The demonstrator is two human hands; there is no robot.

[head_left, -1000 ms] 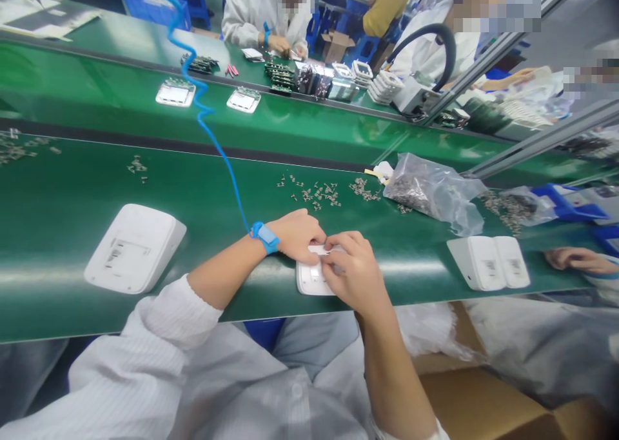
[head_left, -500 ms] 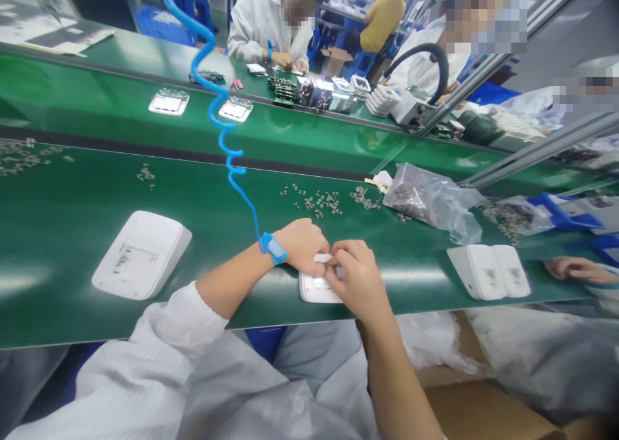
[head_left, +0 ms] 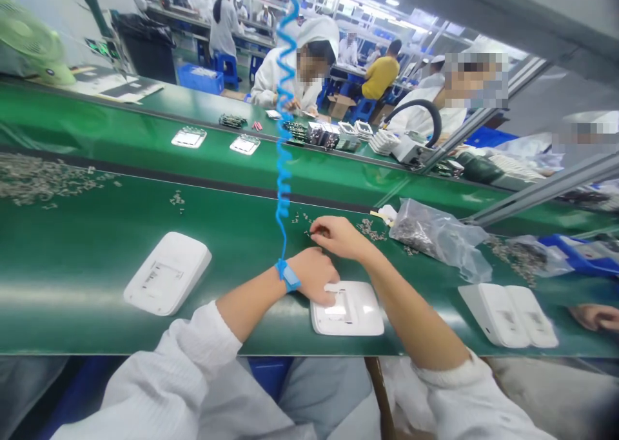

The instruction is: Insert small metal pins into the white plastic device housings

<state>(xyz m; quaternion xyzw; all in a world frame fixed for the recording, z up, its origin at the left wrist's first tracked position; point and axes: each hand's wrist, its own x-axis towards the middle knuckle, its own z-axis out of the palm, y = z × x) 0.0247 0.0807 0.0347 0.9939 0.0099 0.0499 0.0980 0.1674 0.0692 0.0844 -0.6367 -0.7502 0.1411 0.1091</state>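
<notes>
- The fingers of the right hand [head_left: 336, 237] are curled, thumb and forefinger close together, down at the small metal pieces [head_left: 372, 230]; whether they pinch one cannot be told.
- The fingers of the left hand [head_left: 314, 275] touch the far left corner of a white plastic housing [head_left: 365, 314]; whether they grip it or only rest there is unclear.
- The housing lies flat by the near edge of the worktop [head_left: 236, 224], recessed side up, its longer side roughly along that edge.
- From the right hand's fingers, it lies toward the near edge and somewhat right, well apart; the left hand is nearer. The metal pieces lie on both sides of the right hand, toward the far edge.
- Half a second ago both hands met over the housing; now the right has gone to the pieces, the left stays, and more of the housing shows.
- Farther right, a clear plastic bag [head_left: 438, 237] lies by the far edge; toward the left, an angled white housing [head_left: 169, 272] stands apart.
</notes>
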